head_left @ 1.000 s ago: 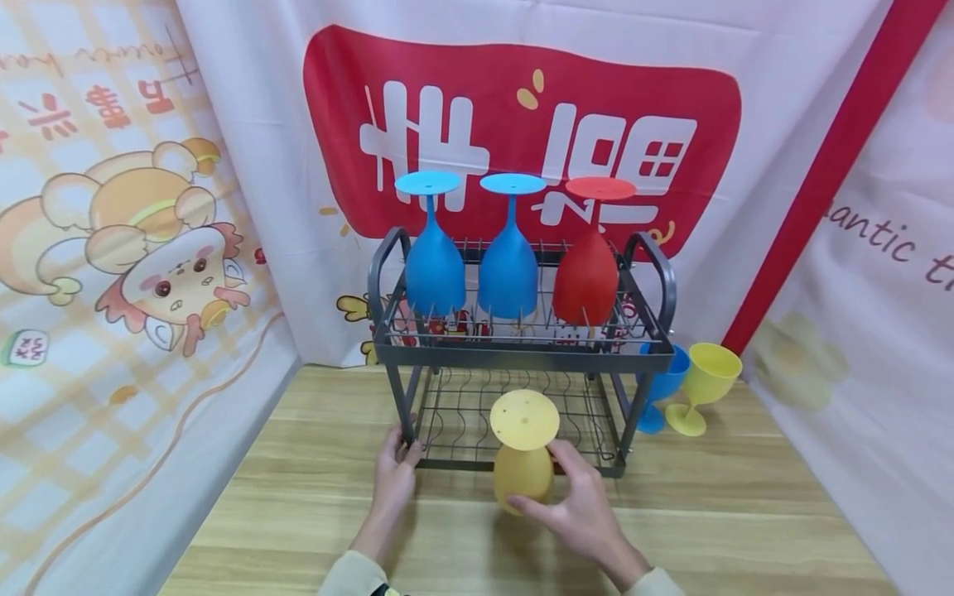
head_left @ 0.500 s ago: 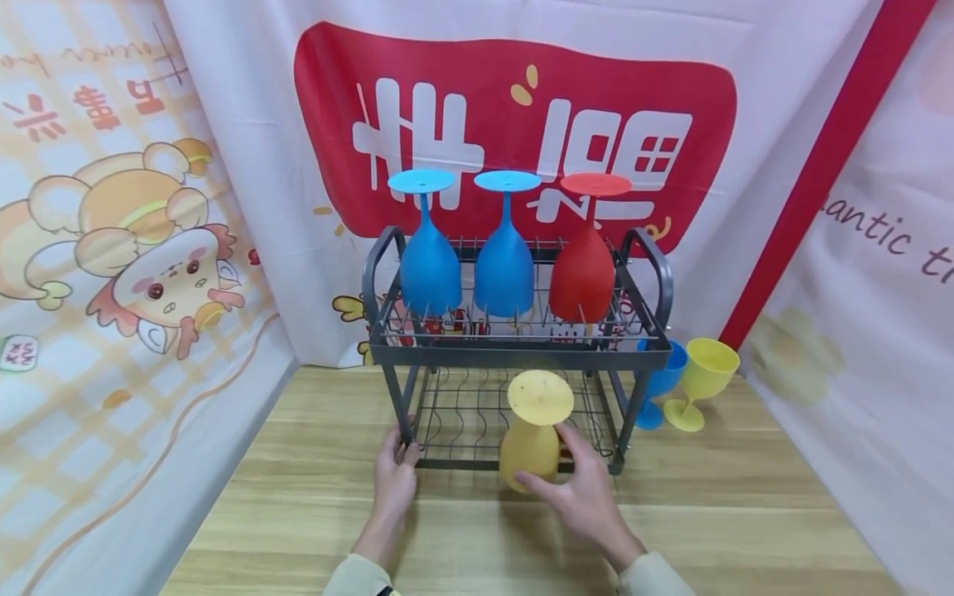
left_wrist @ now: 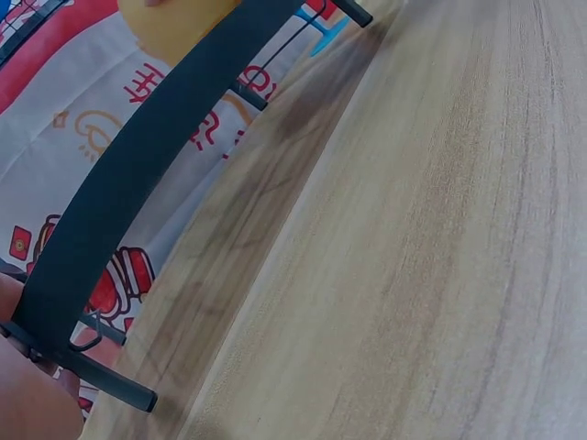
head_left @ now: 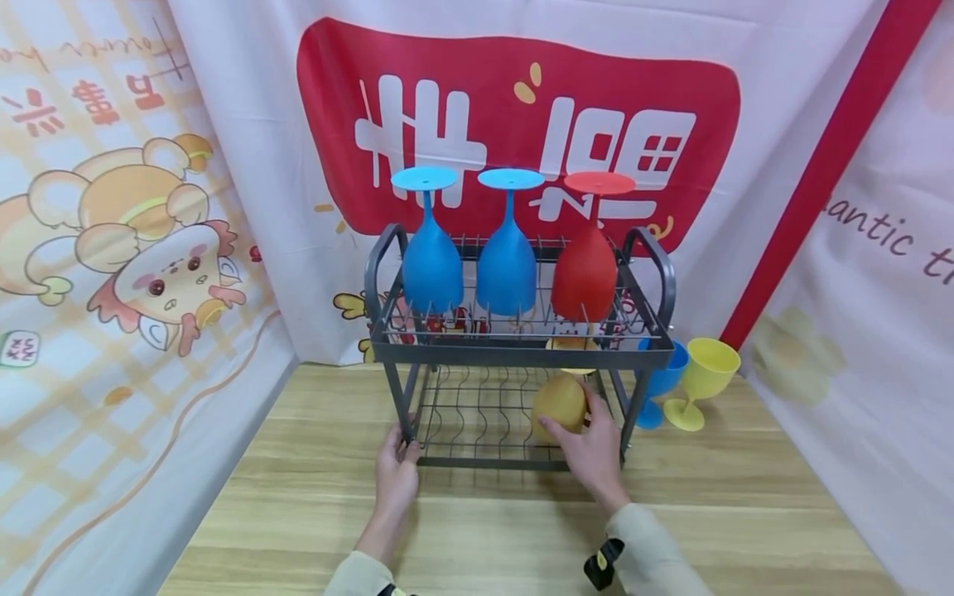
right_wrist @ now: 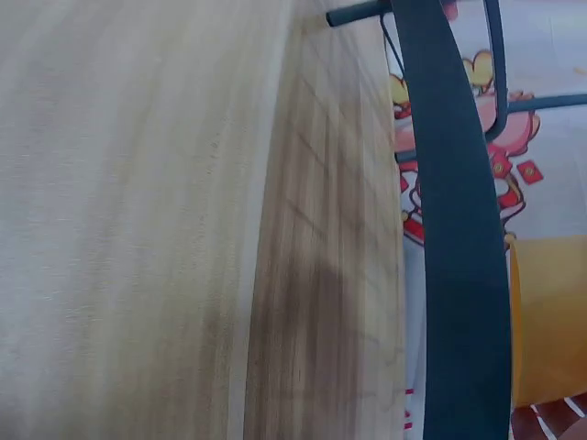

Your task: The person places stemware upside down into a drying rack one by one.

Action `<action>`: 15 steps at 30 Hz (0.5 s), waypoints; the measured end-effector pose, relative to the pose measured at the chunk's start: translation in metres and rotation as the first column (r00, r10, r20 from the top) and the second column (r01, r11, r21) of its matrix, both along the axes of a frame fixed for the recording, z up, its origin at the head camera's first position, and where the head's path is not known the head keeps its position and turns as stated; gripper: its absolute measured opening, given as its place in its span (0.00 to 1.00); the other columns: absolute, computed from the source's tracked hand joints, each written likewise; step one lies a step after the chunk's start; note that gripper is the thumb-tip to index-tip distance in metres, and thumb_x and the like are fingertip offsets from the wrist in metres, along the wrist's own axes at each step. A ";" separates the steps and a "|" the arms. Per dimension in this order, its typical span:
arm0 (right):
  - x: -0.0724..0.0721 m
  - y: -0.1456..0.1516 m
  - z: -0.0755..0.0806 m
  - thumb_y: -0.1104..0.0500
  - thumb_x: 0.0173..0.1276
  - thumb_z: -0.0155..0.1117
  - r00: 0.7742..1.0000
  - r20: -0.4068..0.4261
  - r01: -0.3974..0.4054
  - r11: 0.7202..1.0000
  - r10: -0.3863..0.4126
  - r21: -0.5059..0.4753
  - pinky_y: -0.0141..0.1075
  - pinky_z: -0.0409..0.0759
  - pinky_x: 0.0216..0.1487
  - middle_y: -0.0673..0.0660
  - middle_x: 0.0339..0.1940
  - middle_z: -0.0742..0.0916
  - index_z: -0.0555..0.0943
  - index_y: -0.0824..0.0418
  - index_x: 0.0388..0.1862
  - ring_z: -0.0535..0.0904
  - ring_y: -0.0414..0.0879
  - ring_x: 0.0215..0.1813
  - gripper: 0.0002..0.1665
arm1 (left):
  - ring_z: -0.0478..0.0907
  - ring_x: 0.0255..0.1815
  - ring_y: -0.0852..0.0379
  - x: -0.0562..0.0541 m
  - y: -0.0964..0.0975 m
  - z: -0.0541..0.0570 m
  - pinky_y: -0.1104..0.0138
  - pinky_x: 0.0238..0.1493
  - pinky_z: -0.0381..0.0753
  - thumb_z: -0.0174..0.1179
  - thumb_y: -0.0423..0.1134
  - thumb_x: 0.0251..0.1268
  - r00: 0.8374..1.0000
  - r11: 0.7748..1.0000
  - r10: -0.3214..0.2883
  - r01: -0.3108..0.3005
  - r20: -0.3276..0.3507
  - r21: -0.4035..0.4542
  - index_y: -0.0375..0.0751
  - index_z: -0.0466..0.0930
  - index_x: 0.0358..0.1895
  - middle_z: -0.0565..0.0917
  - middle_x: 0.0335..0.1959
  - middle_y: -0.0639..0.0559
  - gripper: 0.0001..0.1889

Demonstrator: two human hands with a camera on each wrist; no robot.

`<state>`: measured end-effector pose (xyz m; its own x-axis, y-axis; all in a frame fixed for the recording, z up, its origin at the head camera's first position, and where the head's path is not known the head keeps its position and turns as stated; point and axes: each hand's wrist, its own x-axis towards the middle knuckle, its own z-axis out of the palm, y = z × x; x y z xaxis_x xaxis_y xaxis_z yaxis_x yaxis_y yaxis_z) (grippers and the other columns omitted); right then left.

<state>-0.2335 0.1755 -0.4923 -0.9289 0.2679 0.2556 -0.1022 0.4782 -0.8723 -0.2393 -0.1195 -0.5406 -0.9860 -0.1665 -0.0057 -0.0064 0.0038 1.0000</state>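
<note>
Right hand (head_left: 591,447) curled round the yellow goblet (head_left: 559,407), I hold it inside the lower tier (head_left: 484,463) of the rack (head_left: 370,277), foot (head_left: 570,342) tipped away, likely to clear the upper tier (head_left: 514,357); my left hand (head_left: 397,473) grips the left front post (head_left: 397,399), presumably for steadiness.

Left hand (head_left: 397,476) low and forward — right hand (head_left: 593,447) slightly farther forward, thumb (head_left: 555,430) bent.

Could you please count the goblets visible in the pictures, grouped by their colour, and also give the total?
Blue goblets: 3
Yellow goblets: 2
Red goblet: 1
Total: 6
</note>
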 end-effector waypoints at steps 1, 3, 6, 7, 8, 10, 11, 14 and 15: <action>-0.004 0.001 -0.001 0.44 0.64 0.81 1.000 0.011 0.012 1.000 -0.011 -0.007 0.59 0.84 0.66 0.63 0.74 0.79 0.65 0.56 0.83 0.79 0.61 0.71 0.55 | 0.59 0.85 0.33 0.000 0.000 0.000 0.39 0.84 0.58 0.47 0.27 0.80 1.000 1.000 0.001 -0.001 0.002 0.000 0.46 0.67 0.79 0.62 0.84 0.36 0.28; -0.010 0.002 -0.002 0.45 0.64 0.81 0.999 0.036 0.026 0.999 -0.025 -0.025 0.59 0.83 0.68 0.64 0.75 0.77 0.63 0.57 0.84 0.78 0.62 0.73 0.55 | 0.59 0.85 0.33 -0.001 -0.001 -0.001 0.39 0.84 0.58 0.47 0.27 0.80 1.000 1.000 0.005 -0.005 0.004 0.001 0.46 0.68 0.79 0.63 0.84 0.36 0.28; -0.017 0.005 -0.005 0.46 0.66 0.80 0.996 0.078 0.050 0.997 -0.045 -0.055 0.60 0.81 0.71 0.64 0.78 0.75 0.61 0.57 0.85 0.76 0.63 0.75 0.56 | 0.58 0.86 0.34 -0.001 -0.001 -0.003 0.38 0.84 0.58 0.47 0.27 0.80 1.000 1.000 0.007 -0.007 -0.005 0.004 0.44 0.68 0.78 0.64 0.84 0.36 0.27; -0.019 0.006 -0.006 0.46 0.66 0.80 0.995 0.088 0.055 0.997 -0.049 -0.062 0.60 0.81 0.71 0.65 0.78 0.75 0.60 0.58 0.85 0.76 0.63 0.74 0.56 | 0.59 0.85 0.34 -0.001 0.000 -0.003 0.39 0.84 0.58 0.47 0.27 0.80 1.000 1.000 0.009 -0.009 -0.008 0.007 0.44 0.68 0.78 0.64 0.84 0.36 0.27; -0.021 0.006 -0.007 0.47 0.66 0.79 0.994 0.098 0.062 0.995 -0.055 -0.072 0.60 0.80 0.71 0.65 0.78 0.75 0.60 0.58 0.85 0.76 0.63 0.74 0.55 | 0.59 0.85 0.34 -0.001 0.000 -0.003 0.39 0.84 0.59 0.47 0.27 0.80 1.000 1.000 0.012 -0.012 -0.011 0.007 0.44 0.69 0.78 0.64 0.83 0.36 0.27; -0.025 0.007 -0.008 0.47 0.67 0.79 0.990 0.123 0.080 0.993 -0.069 -0.084 0.61 0.80 0.70 0.65 0.78 0.74 0.60 0.58 0.85 0.76 0.64 0.74 0.55 | 0.60 0.85 0.34 -0.001 0.001 -0.003 0.39 0.83 0.60 0.47 0.27 0.80 1.000 1.000 0.019 -0.019 -0.019 0.008 0.43 0.69 0.78 0.65 0.83 0.36 0.27; -0.027 0.007 -0.009 0.47 0.68 0.78 0.988 0.133 0.086 0.993 -0.074 -0.087 0.62 0.80 0.70 0.65 0.78 0.74 0.60 0.57 0.85 0.76 0.64 0.74 0.55 | 0.60 0.85 0.34 -0.001 0.001 -0.003 0.39 0.83 0.60 0.47 0.27 0.80 1.000 1.000 0.021 -0.021 -0.021 0.007 0.43 0.69 0.78 0.65 0.83 0.36 0.27; -0.032 0.008 -0.010 0.47 0.68 0.77 0.982 0.167 0.106 0.990 -0.090 -0.091 0.63 0.79 0.70 0.65 0.80 0.72 0.59 0.57 0.86 0.74 0.65 0.75 0.55 | 0.61 0.85 0.34 -0.001 0.002 -0.002 0.40 0.83 0.61 0.47 0.27 0.80 0.999 1.000 0.026 -0.026 -0.020 0.007 0.43 0.69 0.78 0.65 0.84 0.37 0.26; -0.033 0.008 -0.011 0.47 0.68 0.77 0.980 0.178 0.110 0.990 -0.093 -0.090 0.64 0.79 0.71 0.65 0.81 0.71 0.58 0.56 0.86 0.74 0.65 0.75 0.55 | 0.61 0.85 0.34 -0.001 0.002 -0.002 0.40 0.83 0.61 0.46 0.27 0.81 0.999 1.000 0.026 -0.026 -0.022 0.007 0.43 0.69 0.78 0.64 0.84 0.38 0.26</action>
